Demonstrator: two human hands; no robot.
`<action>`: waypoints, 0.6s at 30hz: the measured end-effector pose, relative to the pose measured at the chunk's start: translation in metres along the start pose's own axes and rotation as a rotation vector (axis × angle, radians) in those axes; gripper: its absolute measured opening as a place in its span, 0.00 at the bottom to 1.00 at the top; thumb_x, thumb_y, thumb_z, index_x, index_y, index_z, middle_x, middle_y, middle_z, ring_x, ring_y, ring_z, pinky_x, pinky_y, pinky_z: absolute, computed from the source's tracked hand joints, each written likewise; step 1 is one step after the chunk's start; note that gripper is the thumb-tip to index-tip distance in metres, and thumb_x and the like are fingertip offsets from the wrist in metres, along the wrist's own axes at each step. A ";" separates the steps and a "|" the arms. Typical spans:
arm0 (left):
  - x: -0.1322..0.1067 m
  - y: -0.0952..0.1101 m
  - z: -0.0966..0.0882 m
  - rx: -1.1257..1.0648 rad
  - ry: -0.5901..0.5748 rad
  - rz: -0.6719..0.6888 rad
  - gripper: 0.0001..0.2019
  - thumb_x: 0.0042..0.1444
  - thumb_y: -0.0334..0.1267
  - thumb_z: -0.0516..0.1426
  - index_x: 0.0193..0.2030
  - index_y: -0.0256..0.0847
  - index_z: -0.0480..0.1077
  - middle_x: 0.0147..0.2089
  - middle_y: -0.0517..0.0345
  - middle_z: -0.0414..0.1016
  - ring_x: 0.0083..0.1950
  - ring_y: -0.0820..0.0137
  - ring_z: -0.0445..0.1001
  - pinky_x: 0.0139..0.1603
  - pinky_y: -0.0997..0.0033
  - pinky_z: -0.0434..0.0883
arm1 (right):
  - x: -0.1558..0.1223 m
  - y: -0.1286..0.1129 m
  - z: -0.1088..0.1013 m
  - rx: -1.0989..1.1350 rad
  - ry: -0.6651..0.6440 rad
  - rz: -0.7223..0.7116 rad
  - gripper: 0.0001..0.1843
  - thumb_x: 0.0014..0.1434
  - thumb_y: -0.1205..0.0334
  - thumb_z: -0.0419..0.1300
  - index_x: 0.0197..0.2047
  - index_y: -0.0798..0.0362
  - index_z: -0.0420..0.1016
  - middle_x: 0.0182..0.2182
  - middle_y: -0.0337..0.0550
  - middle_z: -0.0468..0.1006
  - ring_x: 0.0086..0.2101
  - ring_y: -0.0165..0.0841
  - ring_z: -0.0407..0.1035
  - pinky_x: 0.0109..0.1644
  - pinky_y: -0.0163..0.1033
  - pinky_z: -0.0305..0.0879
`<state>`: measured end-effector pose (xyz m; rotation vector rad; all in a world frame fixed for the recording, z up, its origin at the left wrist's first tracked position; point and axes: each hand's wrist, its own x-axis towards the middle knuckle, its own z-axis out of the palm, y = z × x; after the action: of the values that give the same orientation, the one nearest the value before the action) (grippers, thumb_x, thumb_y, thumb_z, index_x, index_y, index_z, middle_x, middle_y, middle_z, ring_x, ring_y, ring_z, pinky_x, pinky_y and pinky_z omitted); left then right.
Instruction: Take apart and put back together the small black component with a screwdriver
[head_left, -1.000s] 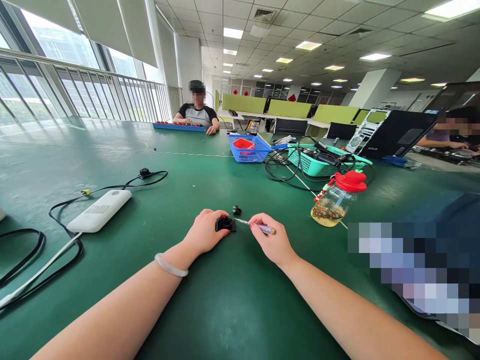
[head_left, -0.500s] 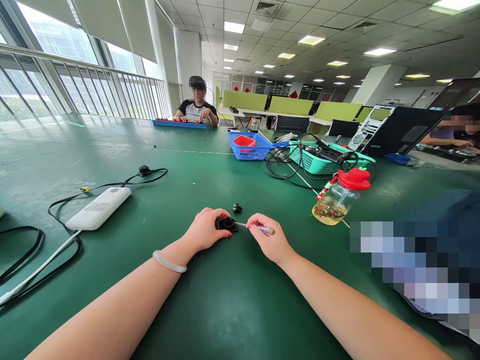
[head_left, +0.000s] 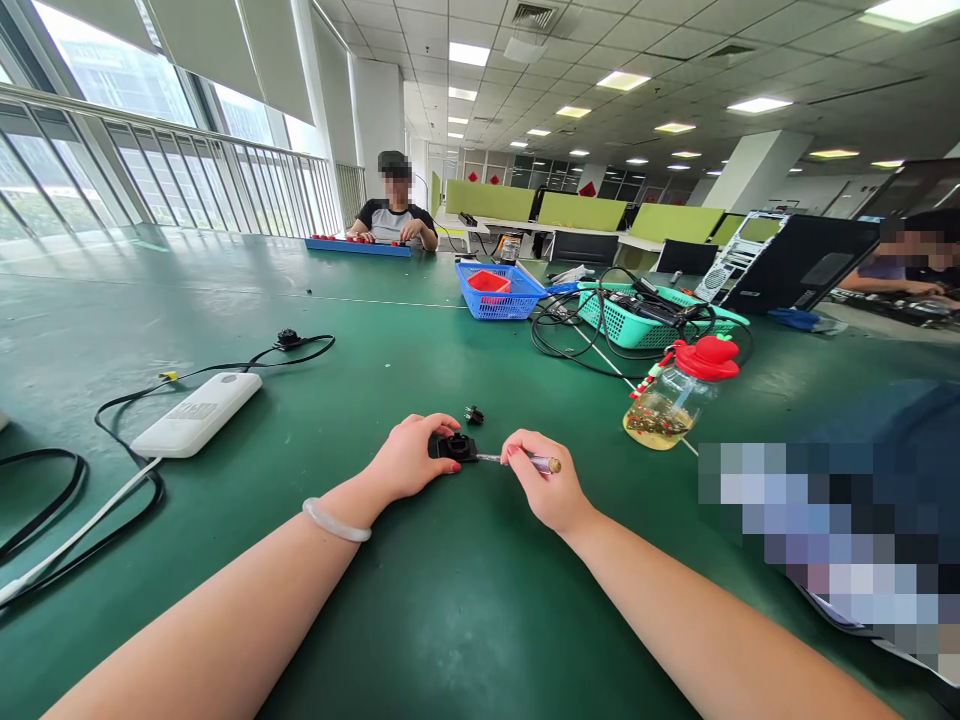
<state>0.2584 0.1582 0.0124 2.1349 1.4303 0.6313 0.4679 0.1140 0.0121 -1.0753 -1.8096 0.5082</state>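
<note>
My left hand [head_left: 411, 455] is closed around a small black plastic part [head_left: 458, 448] resting on the green table, thumb and fingers at its edges. Pinched in my right hand [head_left: 546, 482] is a slim screwdriver [head_left: 544, 464] with a pale handle and a gold-coloured end. Its thin metal shaft points left and meets the right side of the black part; exactly where the tip sits is too small to tell. Just beyond the part lies a smaller black piece [head_left: 473, 415], apart from both hands.
A white power bank [head_left: 198, 414] with cables lies at left. To the right stands a red-lidded bottle [head_left: 669, 400]. Farther back are a blue basket [head_left: 501, 304] and a green basket [head_left: 622, 326] with tangled cables. A person [head_left: 397, 215] sits across the table; another is at far right.
My right hand and the screwdriver have shifted slightly to the right, with more of the shaft showing. My left hand keeps the black part in nearly the same place.
</note>
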 end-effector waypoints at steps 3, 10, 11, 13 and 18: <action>0.001 -0.001 0.000 -0.003 -0.007 -0.005 0.24 0.44 0.39 0.65 0.50 0.49 0.70 0.49 0.60 0.79 0.55 0.59 0.70 0.58 0.57 0.68 | 0.001 -0.001 0.001 -0.018 -0.007 -0.028 0.15 0.61 0.60 0.48 0.24 0.50 0.66 0.22 0.38 0.70 0.28 0.33 0.64 0.34 0.38 0.59; 0.002 -0.002 -0.001 0.006 -0.010 0.002 0.22 0.44 0.40 0.65 0.49 0.49 0.71 0.48 0.60 0.79 0.54 0.60 0.71 0.56 0.59 0.69 | 0.006 -0.007 -0.001 0.009 -0.097 0.040 0.14 0.59 0.61 0.48 0.23 0.50 0.64 0.19 0.36 0.64 0.24 0.31 0.59 0.30 0.36 0.55; 0.002 -0.002 -0.001 0.007 -0.015 0.007 0.22 0.44 0.40 0.65 0.48 0.49 0.71 0.48 0.60 0.79 0.54 0.59 0.71 0.56 0.59 0.69 | 0.007 -0.007 -0.001 0.033 -0.113 0.074 0.14 0.58 0.61 0.48 0.23 0.50 0.64 0.19 0.35 0.63 0.23 0.30 0.58 0.29 0.36 0.54; 0.003 -0.004 -0.001 0.004 -0.028 0.012 0.21 0.44 0.40 0.65 0.47 0.50 0.72 0.47 0.60 0.79 0.53 0.59 0.72 0.55 0.58 0.69 | 0.009 -0.007 -0.001 0.086 -0.131 0.159 0.13 0.57 0.60 0.48 0.22 0.50 0.63 0.18 0.34 0.60 0.22 0.29 0.56 0.27 0.35 0.52; 0.003 -0.006 -0.002 -0.012 -0.040 0.027 0.22 0.44 0.41 0.65 0.48 0.50 0.72 0.49 0.60 0.79 0.55 0.58 0.71 0.56 0.58 0.69 | 0.012 -0.002 -0.005 0.124 -0.154 0.257 0.12 0.57 0.60 0.49 0.24 0.50 0.64 0.18 0.33 0.62 0.22 0.30 0.57 0.27 0.35 0.54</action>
<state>0.2534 0.1634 0.0106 2.1493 1.3754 0.6026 0.4698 0.1226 0.0219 -1.2169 -1.7539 0.8667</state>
